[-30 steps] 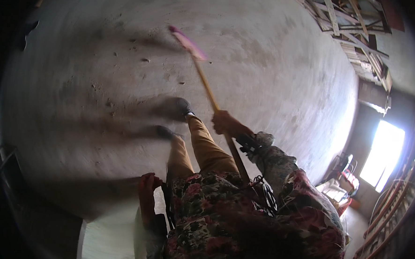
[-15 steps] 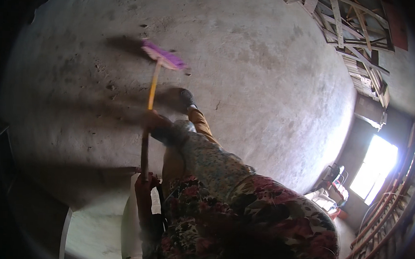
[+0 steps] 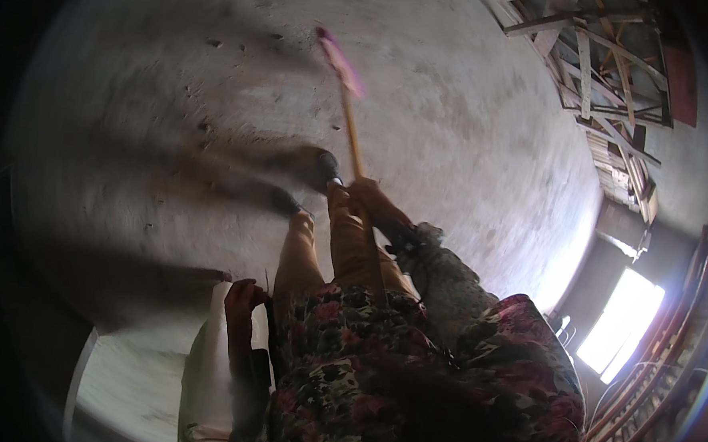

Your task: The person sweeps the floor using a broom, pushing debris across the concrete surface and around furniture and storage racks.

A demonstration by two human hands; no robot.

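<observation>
My right hand (image 3: 365, 196), reaching forward from a patterned sleeve, is closed around the handle of a broom (image 3: 350, 133). The broom's purple and pinkish head (image 3: 340, 63) is blurred by motion, over or on the grey concrete floor (image 3: 455, 130) ahead of my feet. Behind my right hand the handle runs back to my flowered top. To the left, my left hand (image 3: 246, 297) is low beside my body, apart from the handle, its fingers curled in shadow. Whether it holds anything cannot be made out.
Small dark bits of debris (image 3: 205, 125) dot the floor to the left. Piled wooden frames (image 3: 586, 65) stand at the far right. A bright window (image 3: 622, 325) and long poles (image 3: 649, 396) are at the right. A pale object (image 3: 210, 373) is beside my left arm.
The broom and my right hand have swung right, and the head points farther ahead. My left hand, earlier at the handle's lower end, is now apart from it.
</observation>
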